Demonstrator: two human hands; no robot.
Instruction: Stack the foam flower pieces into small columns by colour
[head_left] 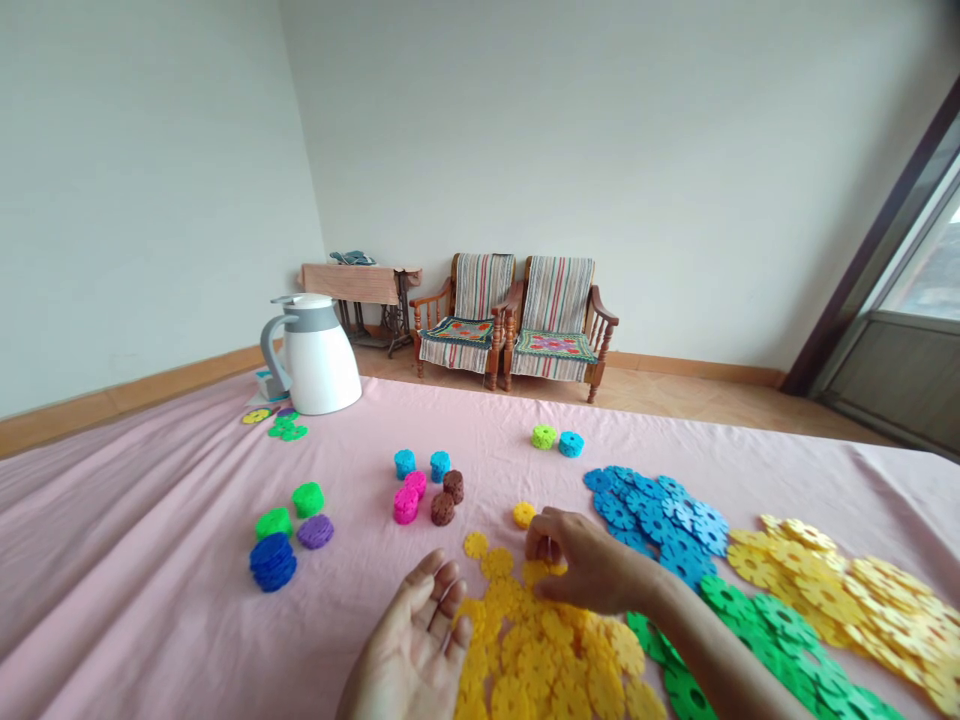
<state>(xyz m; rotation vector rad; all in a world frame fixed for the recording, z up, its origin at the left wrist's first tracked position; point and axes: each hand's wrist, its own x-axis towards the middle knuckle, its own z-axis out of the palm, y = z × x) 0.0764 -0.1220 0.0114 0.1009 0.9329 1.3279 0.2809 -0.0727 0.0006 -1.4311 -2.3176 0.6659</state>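
Yellow notched plastic discs sprawl at the near edge of the pink cloth, the right hand nearest, curled over their far end, grip unclear from here, left hand open just beside them.

The left hand was cupped, palm showing; the right hand, nearer the far edge of the cloth, curled downward.

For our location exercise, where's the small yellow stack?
In the head view, the yellow stack sits right of centre, between the right hand and brown stacks.
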